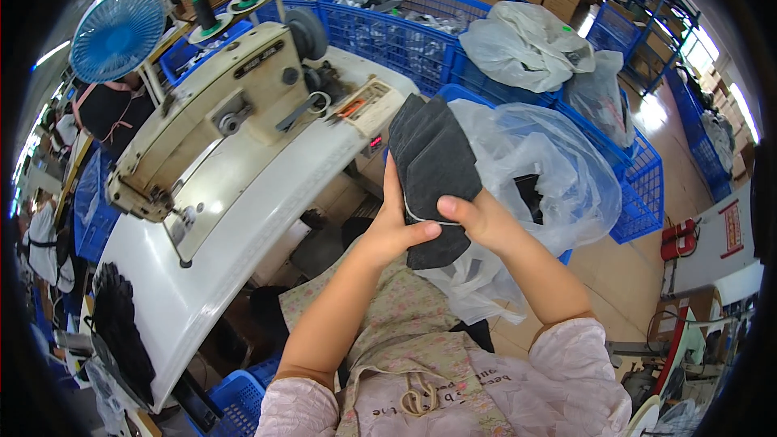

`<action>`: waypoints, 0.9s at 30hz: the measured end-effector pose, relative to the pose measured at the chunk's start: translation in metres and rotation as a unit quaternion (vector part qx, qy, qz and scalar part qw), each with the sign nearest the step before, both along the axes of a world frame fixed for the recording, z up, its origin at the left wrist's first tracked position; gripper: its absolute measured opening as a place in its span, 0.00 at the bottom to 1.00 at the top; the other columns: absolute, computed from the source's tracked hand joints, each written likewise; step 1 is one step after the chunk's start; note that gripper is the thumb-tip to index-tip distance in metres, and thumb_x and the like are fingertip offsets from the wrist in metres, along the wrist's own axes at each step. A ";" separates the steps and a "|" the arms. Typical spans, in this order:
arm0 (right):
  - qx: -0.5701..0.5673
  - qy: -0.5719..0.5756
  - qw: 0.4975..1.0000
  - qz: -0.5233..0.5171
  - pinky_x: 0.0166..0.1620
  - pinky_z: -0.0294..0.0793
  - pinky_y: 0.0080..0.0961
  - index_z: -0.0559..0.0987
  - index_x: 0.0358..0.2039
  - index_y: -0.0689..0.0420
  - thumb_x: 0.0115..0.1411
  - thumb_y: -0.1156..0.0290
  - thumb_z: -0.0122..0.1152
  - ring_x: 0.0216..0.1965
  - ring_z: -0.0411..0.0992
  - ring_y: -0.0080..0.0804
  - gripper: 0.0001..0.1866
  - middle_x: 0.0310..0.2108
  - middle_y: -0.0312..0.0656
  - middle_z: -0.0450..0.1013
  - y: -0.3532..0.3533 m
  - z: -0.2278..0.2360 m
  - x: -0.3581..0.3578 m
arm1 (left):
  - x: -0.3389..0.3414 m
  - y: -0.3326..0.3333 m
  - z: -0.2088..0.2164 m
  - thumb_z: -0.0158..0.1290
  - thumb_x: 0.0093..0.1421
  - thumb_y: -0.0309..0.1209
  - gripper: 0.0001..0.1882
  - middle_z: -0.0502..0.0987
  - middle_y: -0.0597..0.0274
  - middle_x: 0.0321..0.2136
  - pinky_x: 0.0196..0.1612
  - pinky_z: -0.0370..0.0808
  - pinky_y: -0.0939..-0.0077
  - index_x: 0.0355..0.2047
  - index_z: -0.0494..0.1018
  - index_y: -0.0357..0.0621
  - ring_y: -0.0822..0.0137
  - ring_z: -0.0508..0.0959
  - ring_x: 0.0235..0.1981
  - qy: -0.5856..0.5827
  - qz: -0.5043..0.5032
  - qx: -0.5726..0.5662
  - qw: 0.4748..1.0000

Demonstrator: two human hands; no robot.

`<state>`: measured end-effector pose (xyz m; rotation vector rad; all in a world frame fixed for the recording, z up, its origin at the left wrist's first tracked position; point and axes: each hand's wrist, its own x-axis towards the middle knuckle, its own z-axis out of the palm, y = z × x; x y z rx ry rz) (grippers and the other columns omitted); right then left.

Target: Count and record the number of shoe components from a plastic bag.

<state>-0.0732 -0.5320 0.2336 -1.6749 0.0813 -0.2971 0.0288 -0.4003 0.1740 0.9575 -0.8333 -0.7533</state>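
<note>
Both my hands hold a stack of dark grey fabric pieces [437, 154] in front of me, fanned a little at its upper end. A thin white band crosses the stack near my thumbs. My left hand [395, 222] grips its left side, and my right hand [473, 214] grips the right side with its thumb lying on top. The fingers behind the stack are hidden. Just beyond and to the right is an open clear plastic bag [558, 182], with something dark inside it. The cream sewing machine [235, 97] stands to the left on a white table [243, 235].
Blue crates [388, 32] line the back, some with plastic bags [526, 44] on top. A blue fan [117, 32] and thread spools [206, 12] stand behind the machine. A black fabric pile [117, 324] lies at the table's left end. Red fire extinguishers [678, 239] are at the right.
</note>
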 end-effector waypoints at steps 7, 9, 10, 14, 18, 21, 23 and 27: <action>-0.363 0.065 0.926 0.074 0.57 0.58 0.40 0.59 0.59 0.61 0.61 0.52 0.49 0.56 0.59 0.56 0.32 0.54 0.61 0.60 0.055 -0.015 0.012 | 0.002 0.091 -0.058 0.59 0.45 0.58 0.50 0.64 0.51 0.57 0.59 0.65 0.58 0.60 0.56 0.40 0.56 0.68 0.56 0.360 -0.001 -0.076 0.930; -0.388 0.027 0.918 0.071 0.46 0.67 0.43 0.71 0.45 0.56 0.61 0.59 0.49 0.44 0.67 0.55 0.17 0.41 0.56 0.69 0.071 -0.018 0.017 | -0.003 0.109 -0.072 0.55 0.47 0.60 0.49 0.64 0.50 0.57 0.59 0.65 0.56 0.61 0.56 0.40 0.54 0.68 0.56 0.365 0.018 -0.102 0.925; -0.394 0.044 0.913 0.092 0.44 0.67 0.43 0.71 0.43 0.56 0.60 0.60 0.50 0.42 0.68 0.53 0.15 0.38 0.54 0.69 0.078 -0.020 0.020 | -0.007 0.118 -0.079 0.55 0.48 0.60 0.49 0.64 0.50 0.57 0.59 0.65 0.56 0.61 0.56 0.41 0.54 0.67 0.56 0.385 0.031 -0.102 0.917; -0.474 0.010 0.871 0.129 0.35 0.68 0.39 0.72 0.29 0.57 0.55 0.63 0.56 0.35 0.68 0.45 0.10 0.27 0.46 0.68 0.099 -0.040 0.027 | -0.024 0.149 -0.104 0.52 0.50 0.61 0.48 0.63 0.50 0.58 0.59 0.64 0.56 0.62 0.55 0.41 0.54 0.67 0.57 0.429 0.039 -0.093 0.898; -0.437 -0.033 0.867 0.236 0.36 0.67 0.38 0.72 0.21 0.57 0.52 0.64 0.57 0.33 0.66 0.42 0.10 0.25 0.43 0.68 0.116 -0.076 0.021 | -0.031 0.190 -0.134 0.60 0.47 0.53 0.48 0.64 0.47 0.56 0.59 0.63 0.56 0.60 0.56 0.36 0.53 0.68 0.55 0.481 -0.003 -0.041 0.876; -0.398 -0.005 0.871 0.289 0.36 0.67 0.37 0.72 0.19 0.56 0.52 0.64 0.58 0.33 0.66 0.41 0.11 0.22 0.40 0.69 0.131 -0.100 -0.002 | -0.034 0.223 -0.151 0.64 0.42 0.50 0.52 0.64 0.47 0.57 0.60 0.62 0.61 0.60 0.55 0.34 0.55 0.67 0.56 0.431 -0.070 0.087 0.895; -0.383 0.021 0.865 0.325 0.34 0.67 0.36 0.71 0.18 0.55 0.51 0.64 0.59 0.31 0.67 0.41 0.12 0.21 0.40 0.69 0.137 -0.106 -0.021 | -0.039 0.235 -0.157 0.66 0.38 0.50 0.55 0.63 0.48 0.57 0.61 0.60 0.66 0.61 0.54 0.32 0.58 0.66 0.57 0.391 -0.135 0.161 0.896; -0.284 0.058 0.908 0.302 0.30 0.65 0.35 0.70 0.18 0.55 0.51 0.66 0.61 0.24 0.68 0.40 0.11 0.18 0.39 0.68 0.125 -0.098 -0.041 | -0.050 0.225 -0.157 0.67 0.33 0.51 0.63 0.56 0.51 0.62 0.63 0.50 0.71 0.63 0.47 0.32 0.61 0.56 0.62 0.340 -0.138 0.158 0.917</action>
